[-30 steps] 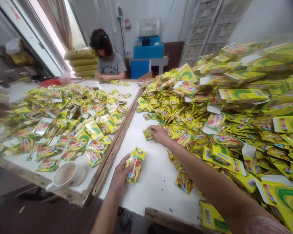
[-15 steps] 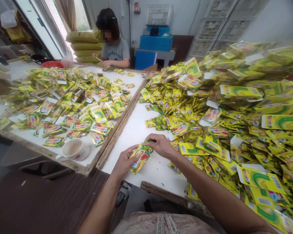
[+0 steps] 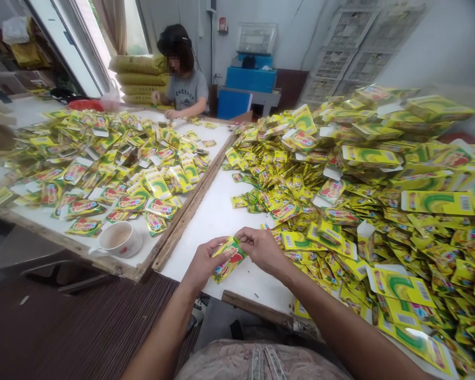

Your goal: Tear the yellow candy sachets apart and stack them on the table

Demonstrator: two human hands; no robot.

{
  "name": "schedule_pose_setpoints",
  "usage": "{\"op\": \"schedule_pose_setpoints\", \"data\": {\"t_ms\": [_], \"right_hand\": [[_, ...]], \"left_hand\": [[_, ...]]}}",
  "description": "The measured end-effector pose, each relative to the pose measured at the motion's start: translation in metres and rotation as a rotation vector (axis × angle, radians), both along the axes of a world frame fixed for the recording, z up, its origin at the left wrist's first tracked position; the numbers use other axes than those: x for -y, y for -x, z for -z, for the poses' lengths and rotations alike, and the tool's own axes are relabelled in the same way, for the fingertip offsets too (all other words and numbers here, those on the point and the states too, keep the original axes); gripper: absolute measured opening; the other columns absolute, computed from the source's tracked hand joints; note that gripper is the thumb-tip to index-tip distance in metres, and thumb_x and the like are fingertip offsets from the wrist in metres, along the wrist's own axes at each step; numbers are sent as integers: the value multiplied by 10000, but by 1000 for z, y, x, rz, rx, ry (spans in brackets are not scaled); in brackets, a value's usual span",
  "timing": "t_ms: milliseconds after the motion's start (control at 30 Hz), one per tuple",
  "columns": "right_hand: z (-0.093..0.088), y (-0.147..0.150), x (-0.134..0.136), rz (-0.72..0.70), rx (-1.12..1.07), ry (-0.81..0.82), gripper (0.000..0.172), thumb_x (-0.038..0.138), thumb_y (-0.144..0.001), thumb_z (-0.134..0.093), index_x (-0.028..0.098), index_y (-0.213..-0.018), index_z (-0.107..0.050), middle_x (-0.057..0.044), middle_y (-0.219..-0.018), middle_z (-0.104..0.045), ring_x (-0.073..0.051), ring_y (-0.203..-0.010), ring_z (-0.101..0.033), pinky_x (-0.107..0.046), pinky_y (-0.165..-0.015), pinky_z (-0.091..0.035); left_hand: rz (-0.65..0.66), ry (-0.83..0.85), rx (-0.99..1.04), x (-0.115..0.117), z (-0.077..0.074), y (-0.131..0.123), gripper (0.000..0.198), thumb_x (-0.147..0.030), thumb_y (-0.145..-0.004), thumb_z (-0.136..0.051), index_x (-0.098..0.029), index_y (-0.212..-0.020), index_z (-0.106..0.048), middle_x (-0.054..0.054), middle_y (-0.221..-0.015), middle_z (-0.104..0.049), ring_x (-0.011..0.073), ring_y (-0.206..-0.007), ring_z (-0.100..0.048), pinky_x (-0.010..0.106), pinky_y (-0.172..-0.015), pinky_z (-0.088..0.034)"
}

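Note:
My left hand point(image 3: 201, 263) holds a small yellow and green printed carton point(image 3: 226, 268), tilted, with the thumb across its front. At the carton's upper right end, my right hand point(image 3: 263, 252) has its fingers pinched together against the edge. Whether a flap or a packet is between those fingertips is hidden. Both hands are above the white tabletop point(image 3: 198, 224). Just beyond and to the right lies a heap of small yellow sachets point(image 3: 285, 179), mixed with printed cartons point(image 3: 332, 240), several with white end flaps standing out.
On the left table, a pile of yellow cartons point(image 3: 114, 169) spreads behind a white cup of brownish drink point(image 3: 121, 240). A wooden edge strip point(image 3: 190, 200) divides the tables. A co-worker point(image 3: 186, 89) sits at the far side. Tall carton stacks point(image 3: 431, 203) rise at right.
My right fingers have shifted down onto the carton's end, and the green piece seen at them earlier no longer shows. The co-worker's hands have moved apart. The view has shifted slightly.

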State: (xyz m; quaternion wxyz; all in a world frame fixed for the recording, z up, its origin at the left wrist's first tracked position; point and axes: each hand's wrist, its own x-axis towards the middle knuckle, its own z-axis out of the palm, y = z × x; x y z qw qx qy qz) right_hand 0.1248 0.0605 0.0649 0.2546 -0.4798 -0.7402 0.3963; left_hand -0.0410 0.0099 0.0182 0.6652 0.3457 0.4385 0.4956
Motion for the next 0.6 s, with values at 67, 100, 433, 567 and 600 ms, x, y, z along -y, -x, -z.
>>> {"op": "schedule_pose_setpoints", "data": {"t_ms": [67,100,433,567,600], "right_hand": [[-1,-1,4,-30,-55,56,133,190,-725,-523,190,-833,-600,7,-679,-635,-128,-624,-558,-230,-587,-406],[-2,-1,6,-21,-92,88,163,214,-745,-519,189,-893,-582,-6,-724,-652,-133,-650,-574,-235,-603,-420],[14,6,11,-69,-282,256,418,205,-707,-584,236,-1093,-425,70,-638,-566,-103,-558,-517,-213,-534,-403],[20,12,8,39,-266,216,420,151,-715,-547,234,-1104,-411,81,-609,-539,-97,-529,-499,-215,-529,-401],[20,13,7,14,-223,201,415,144,-731,-526,234,-1119,-413,78,-603,-547,-100,-525,-500,-216,-524,-398]], "left_hand": [[-1,3,-6,1,-1,0,429,-281,-638,-754,-162,-1038,-652,44,-871,-721,175,-731,-657,264,-693,-495],[-8,6,-7,1,-1,-1,428,-280,-638,-754,-164,-1038,-653,42,-875,-720,173,-727,-656,262,-688,-495],[20,-20,19,2,0,-3,423,-371,-700,-689,-159,-1059,-624,55,-856,-704,177,-750,-640,271,-703,-478],[116,-58,-185,-2,3,-2,421,-351,-651,-723,-162,-1012,-620,35,-832,-687,165,-707,-619,261,-663,-470],[142,-58,-234,-7,3,2,405,-353,-643,-722,-153,-982,-626,30,-792,-681,160,-670,-609,257,-634,-466]]}}
